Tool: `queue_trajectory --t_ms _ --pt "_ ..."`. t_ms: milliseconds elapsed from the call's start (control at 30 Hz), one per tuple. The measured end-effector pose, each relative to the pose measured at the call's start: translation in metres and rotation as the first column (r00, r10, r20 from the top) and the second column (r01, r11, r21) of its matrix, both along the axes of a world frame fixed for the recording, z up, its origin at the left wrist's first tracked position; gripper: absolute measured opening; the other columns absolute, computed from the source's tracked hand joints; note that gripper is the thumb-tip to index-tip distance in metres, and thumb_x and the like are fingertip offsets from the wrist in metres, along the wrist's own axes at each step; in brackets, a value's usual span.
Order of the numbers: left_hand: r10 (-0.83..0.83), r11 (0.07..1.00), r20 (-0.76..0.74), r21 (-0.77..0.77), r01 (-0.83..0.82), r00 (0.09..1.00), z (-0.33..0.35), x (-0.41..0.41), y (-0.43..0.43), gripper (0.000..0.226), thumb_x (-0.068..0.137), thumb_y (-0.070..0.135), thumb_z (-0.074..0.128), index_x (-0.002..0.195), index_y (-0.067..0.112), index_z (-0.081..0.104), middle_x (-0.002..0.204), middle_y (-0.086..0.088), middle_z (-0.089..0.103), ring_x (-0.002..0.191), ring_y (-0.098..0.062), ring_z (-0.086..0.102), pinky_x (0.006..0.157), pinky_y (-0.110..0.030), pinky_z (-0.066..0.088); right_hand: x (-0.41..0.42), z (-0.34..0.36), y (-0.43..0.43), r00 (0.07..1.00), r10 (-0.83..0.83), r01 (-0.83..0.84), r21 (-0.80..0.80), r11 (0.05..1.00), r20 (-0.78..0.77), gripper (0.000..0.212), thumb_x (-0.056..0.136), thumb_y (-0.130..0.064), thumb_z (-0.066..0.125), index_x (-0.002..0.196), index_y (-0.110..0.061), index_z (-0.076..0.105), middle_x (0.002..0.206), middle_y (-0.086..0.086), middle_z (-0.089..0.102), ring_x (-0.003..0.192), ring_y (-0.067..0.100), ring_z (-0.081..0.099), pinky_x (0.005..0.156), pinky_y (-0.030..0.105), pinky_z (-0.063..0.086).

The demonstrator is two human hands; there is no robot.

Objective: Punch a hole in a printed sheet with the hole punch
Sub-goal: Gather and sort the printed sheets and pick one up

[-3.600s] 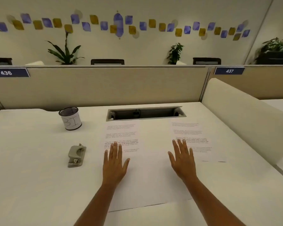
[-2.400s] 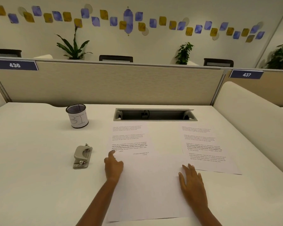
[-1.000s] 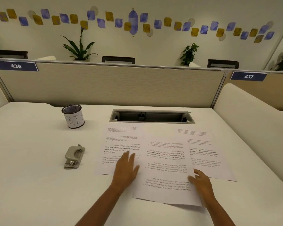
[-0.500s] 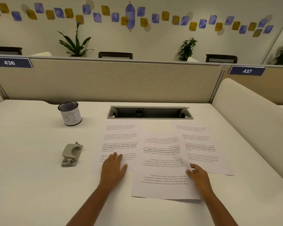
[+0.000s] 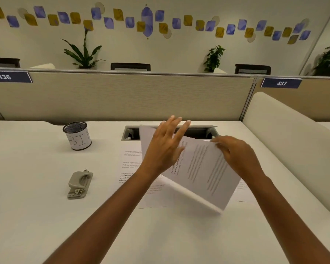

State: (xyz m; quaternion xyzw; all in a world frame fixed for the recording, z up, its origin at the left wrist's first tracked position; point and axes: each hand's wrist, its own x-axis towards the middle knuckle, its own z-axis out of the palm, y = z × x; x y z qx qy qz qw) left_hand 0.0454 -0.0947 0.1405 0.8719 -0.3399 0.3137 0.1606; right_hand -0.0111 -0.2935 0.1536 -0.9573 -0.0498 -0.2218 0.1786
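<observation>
So far nothing is punched — the punch (image 5: 80, 184) sits untouched on the desk (image 5: 36, 216), well off to the left of my left hand (image 5: 163, 149). What I have managed is getting one sheet (image 5: 204, 172) up off the desk; it hangs tilted in the air between my hands, print facing me. My right hand (image 5: 236, 157) pinches its top right corner, fingers closed on the paper. My left hand is spread wide, fingers fanned, against the sheet's left part — whether the thumb is behind it, I cannot tell. Other sheets (image 5: 133, 168) lie flat below my hands. Left to do, I reckon: carry the sheet to the punch, slide an edge in, press.
</observation>
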Motion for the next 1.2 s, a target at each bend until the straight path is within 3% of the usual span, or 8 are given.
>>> queue_trajectory --t_ms 67,133,267,467,633,900,1067,1200 --pt "-0.042 0.999 -0.008 -0.013 0.042 0.999 0.017 0.0 -0.005 0.044 0.08 0.021 0.068 0.122 0.009 0.057 0.115 -0.015 0.067 0.113 -0.034 0.059 0.096 -0.043 0.047 -0.002 0.018 0.008 0.991 0.076 -0.069 -0.068 0.995 0.106 0.018 0.085 -0.017 0.059 0.099 -0.01 0.067 0.09 0.014 0.072 0.066 0.018 0.059 0.06 0.011 0.039" --pt "-0.083 0.994 -0.102 -0.075 0.076 0.991 0.027 0.0 -0.004 0.022 0.087 0.022 0.059 0.105 0.012 0.067 0.098 -0.01 0.073 0.092 -0.029 0.066 0.076 -0.038 0.053 -0.003 0.027 0.014 0.966 0.079 -0.058 -0.093 0.994 0.246 0.016 0.081 -0.014 0.062 0.094 -0.007 0.068 0.087 0.016 0.073 0.071 0.027 0.066 0.082 0.041 0.054" --pt "0.015 0.971 -0.22 -0.228 -0.067 0.975 0.028 0.009 0.002 0.02 0.092 0.021 0.049 0.098 0.012 0.066 0.088 -0.009 0.074 0.078 -0.026 0.066 0.062 -0.03 0.047 0.003 0.02 0.011 0.849 -0.244 0.205 0.133 0.97 0.468 0.024 0.086 -0.01 0.057 0.109 -0.007 0.062 0.109 0.017 0.066 0.104 0.032 0.061 0.107 0.065 0.015" --pt "-0.165 0.754 -0.556 -0.603 -0.259 0.814 0.014 0.014 0.021 0.025 0.09 0.017 0.054 0.078 -0.005 0.061 0.071 -0.014 0.059 0.065 -0.022 0.052 0.062 -0.034 0.042 0.0 -0.024 0.008 0.924 -0.36 0.192 0.66 0.726 0.128 0.066 0.085 -0.014 0.062 0.141 -0.012 0.026 0.145 0.018 0.029 0.133 0.028 0.033 0.108 0.04 0.03" --pt "-0.305 0.555 -0.676 -0.699 -0.452 0.671 -0.009 0.011 0.027 0.014 0.091 0.015 0.053 0.09 0.008 0.065 0.088 -0.015 0.066 0.081 -0.029 0.062 0.085 -0.052 0.052 -0.01 -0.065 0.013 0.963 -0.01 0.268 0.947 0.177 -0.271 0.041 0.087 -0.017 0.059 0.126 -0.012 0.049 0.119 0.015 0.063 0.091 0.024 0.063 0.073 0.035 0.051" --pt "-0.239 0.59 -0.832 -0.534 -0.606 0.501 -0.053 0.012 0.038 0.016 0.092 0.014 0.049 0.1 0.012 0.062 0.111 -0.015 0.067 0.093 -0.03 0.064 0.091 -0.047 0.053 -0.017 -0.096 0.018 0.948 -0.015 0.31 0.913 0.264 -0.318 0.023 0.086 -0.004 0.057 0.109 -0.008 0.061 0.096 0.012 0.068 0.083 0.031 0.065 0.078 0.04 0.054" --pt "0.123 0.798 -0.836 -0.237 -0.554 0.535 -0.089 0.012 0.054 0.038 0.093 0.018 0.048 0.129 0.008 0.046 0.134 -0.016 0.054 0.12 -0.031 0.052 0.102 -0.04 0.042 -0.021 -0.107 0.007 0.944 -0.071 0.328 0.893 0.306 -0.322 0.018 0.087 -0.006 0.055 0.103 -0.015 0.06 0.087 0.003 0.067 0.073 0.017 0.064 0.059 0.024 0.048" --pt "0.366 0.864 -0.778 0.08 -0.497 0.511 -0.113 0.012 0.071 0.052 0.093 0.028 0.047 0.14 0.01 0.031 0.149 -0.012 0.034 0.139 -0.028 0.027 0.112 -0.042 0.028 -0.024 -0.117 -0.001 0.932 -0.096 0.36 0.877 0.318 -0.348 0.021 0.088 -0.004 0.055 0.107 -0.011 0.06 0.095 0.011 0.067 0.078 0.025 0.064 0.072 0.033 0.051"
